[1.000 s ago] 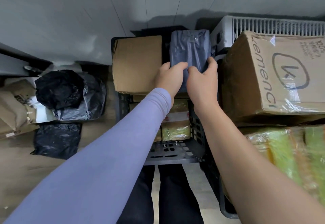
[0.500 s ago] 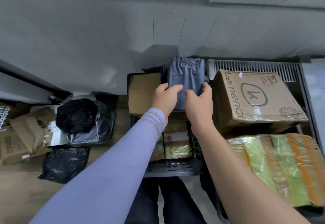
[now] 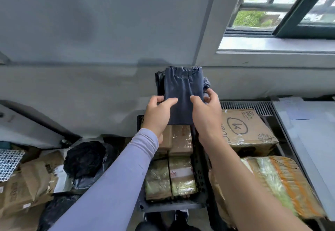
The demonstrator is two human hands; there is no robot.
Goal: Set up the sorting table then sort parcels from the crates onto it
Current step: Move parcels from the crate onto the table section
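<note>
Left grip: the left hand pinches the lower left edge of the dark grey parcel, thumb on its face, fingers curled behind.
Right grip: the right hand clasps the lower right edge, thumb on the face, fingers wrapped round the side.
Parcel place: held between both grips, lifted clear above the black crate.
Parcel axis: long axis runs away from the grips, its crumpled end farthest from them.
Below the grips: taped boxes lie packed in the crate.
Right of the grips: a printed carton.
</note>
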